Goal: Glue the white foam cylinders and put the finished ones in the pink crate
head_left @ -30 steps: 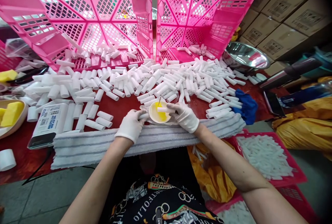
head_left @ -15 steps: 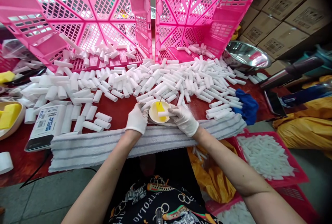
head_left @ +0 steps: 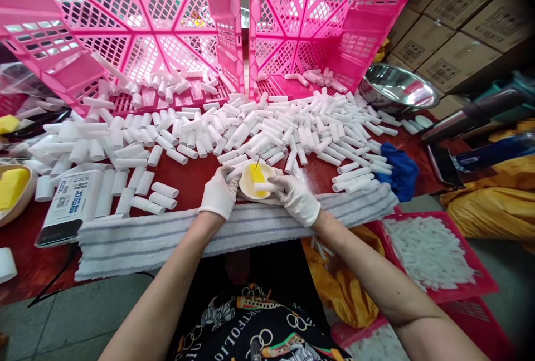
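Observation:
My right hand, in a white glove, pinches a short white tube that lies across a small pale bowl. Inside the bowl sits a yellow block with a thin pin sticking up from it. On the bowl's left side my left hand, also gloved, is closed with its fingertips around another white tube. That tube's lower end is hidden by the fingers. Under both wrists a striped towel runs along the table's front edge.
A heap of white tubes spreads behind the bowl, in front of two pink crates lying on their sides. A digital scale and a dish with yellow blocks stand left. Right are a steel basin and blue cloth.
Both hands stay almost where they were, still at the bowl with the tubes. The view has shifted very slightly.

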A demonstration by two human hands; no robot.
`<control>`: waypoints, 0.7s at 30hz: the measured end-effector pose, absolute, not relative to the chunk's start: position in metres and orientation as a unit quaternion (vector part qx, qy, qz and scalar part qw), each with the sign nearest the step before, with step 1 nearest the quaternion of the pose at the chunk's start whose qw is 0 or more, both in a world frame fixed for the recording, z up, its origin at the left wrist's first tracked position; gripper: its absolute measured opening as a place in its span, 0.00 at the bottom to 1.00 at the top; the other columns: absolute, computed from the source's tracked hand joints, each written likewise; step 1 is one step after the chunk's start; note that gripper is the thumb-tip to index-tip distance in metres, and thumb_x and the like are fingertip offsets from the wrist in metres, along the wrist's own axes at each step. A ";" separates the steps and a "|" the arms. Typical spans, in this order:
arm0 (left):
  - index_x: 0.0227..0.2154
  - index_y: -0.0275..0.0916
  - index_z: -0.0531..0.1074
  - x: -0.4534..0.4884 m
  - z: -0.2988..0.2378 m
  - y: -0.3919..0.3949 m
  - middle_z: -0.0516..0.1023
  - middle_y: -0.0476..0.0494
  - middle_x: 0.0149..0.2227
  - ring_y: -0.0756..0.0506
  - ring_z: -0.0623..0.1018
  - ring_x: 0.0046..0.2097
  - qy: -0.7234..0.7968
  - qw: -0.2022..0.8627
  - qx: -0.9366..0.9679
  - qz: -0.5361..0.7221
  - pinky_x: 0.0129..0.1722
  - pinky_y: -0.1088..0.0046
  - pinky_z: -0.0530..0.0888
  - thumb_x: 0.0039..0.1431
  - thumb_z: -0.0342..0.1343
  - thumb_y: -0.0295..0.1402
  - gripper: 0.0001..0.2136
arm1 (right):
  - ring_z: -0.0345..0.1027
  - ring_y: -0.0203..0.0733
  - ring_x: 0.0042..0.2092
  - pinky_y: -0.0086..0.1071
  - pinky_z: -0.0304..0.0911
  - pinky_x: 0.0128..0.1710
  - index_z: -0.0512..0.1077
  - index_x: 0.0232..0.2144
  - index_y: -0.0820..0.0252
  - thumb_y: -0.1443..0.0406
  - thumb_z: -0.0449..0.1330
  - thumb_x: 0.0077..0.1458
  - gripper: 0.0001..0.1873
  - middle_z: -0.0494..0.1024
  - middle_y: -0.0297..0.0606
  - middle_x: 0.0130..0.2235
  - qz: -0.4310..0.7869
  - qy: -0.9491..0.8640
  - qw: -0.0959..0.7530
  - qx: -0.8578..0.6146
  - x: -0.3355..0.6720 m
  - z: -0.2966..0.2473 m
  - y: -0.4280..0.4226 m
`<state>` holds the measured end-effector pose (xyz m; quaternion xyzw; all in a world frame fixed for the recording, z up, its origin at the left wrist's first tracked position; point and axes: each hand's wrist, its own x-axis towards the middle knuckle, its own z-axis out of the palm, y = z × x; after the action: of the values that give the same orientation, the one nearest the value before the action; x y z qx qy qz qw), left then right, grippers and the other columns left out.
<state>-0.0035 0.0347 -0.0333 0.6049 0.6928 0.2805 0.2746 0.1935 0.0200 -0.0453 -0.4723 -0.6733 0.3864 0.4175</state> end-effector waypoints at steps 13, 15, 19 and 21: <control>0.35 0.35 0.70 0.000 -0.025 0.001 0.77 0.42 0.40 0.46 0.76 0.41 0.514 0.453 0.523 0.506 0.46 0.67 0.72 0.44 0.63 0.38 0.16 | 0.62 0.30 0.23 0.26 0.59 0.21 0.69 0.37 0.62 0.51 0.62 0.46 0.22 0.70 0.31 0.25 0.516 -0.474 0.503 -0.506 0.202 -0.022 -0.003; 0.35 0.35 0.71 0.004 -0.016 -0.009 0.77 0.42 0.39 0.46 0.77 0.40 0.502 0.461 0.536 0.498 0.46 0.67 0.73 0.43 0.64 0.37 0.16 | 0.57 0.28 0.19 0.24 0.54 0.17 0.69 0.37 0.63 0.48 0.60 0.47 0.24 0.66 0.28 0.20 0.543 -0.469 0.476 -0.508 0.198 -0.016 -0.003; 0.35 0.36 0.74 0.009 -0.003 -0.019 0.78 0.43 0.37 0.47 0.77 0.39 0.522 0.461 0.555 0.456 0.45 0.69 0.73 0.42 0.65 0.37 0.16 | 0.63 0.30 0.21 0.24 0.57 0.19 0.71 0.35 0.64 0.47 0.59 0.47 0.25 0.70 0.33 0.22 0.486 -0.533 0.414 -0.554 0.191 -0.003 -0.010; 0.36 0.36 0.74 0.013 0.000 -0.020 0.78 0.43 0.37 0.47 0.77 0.39 0.522 0.504 0.525 0.444 0.43 0.70 0.73 0.41 0.66 0.37 0.17 | 0.69 0.34 0.28 0.26 0.63 0.25 0.72 0.34 0.63 0.48 0.58 0.48 0.23 0.75 0.37 0.29 0.434 -0.566 0.415 -0.565 0.189 0.002 -0.015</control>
<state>0.0126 -0.0202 0.0004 0.5251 0.5224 0.4440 0.5043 0.1895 -0.0152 0.0025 -0.5647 -0.5664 0.4338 0.4148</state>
